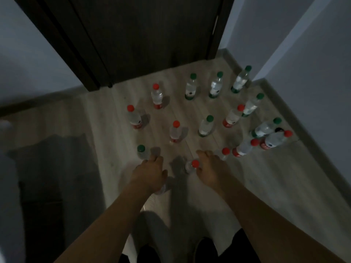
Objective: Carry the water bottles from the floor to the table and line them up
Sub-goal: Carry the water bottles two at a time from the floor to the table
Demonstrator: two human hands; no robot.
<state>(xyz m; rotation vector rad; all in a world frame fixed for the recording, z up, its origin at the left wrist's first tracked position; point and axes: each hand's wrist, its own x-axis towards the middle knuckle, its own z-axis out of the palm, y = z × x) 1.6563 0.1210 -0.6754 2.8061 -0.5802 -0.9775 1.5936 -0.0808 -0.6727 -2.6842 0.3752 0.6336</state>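
Eight red-capped bottles point(176, 132), seven green-capped bottles point(206, 126), two hands point(150, 170).

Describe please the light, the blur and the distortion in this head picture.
Head view: dim and underexposed, colours muted apart from the caps; both hands, left hand and right hand, are soft with motion blur, as is the red-capped bottle between them; the wide angle makes the far bottles lean outward; faint shadows lie on the floor.

Dark door point(144, 35) shut, well beyond the fingers; pale wood floor point(266, 186) under them; grey walls point(313, 63) both sides.
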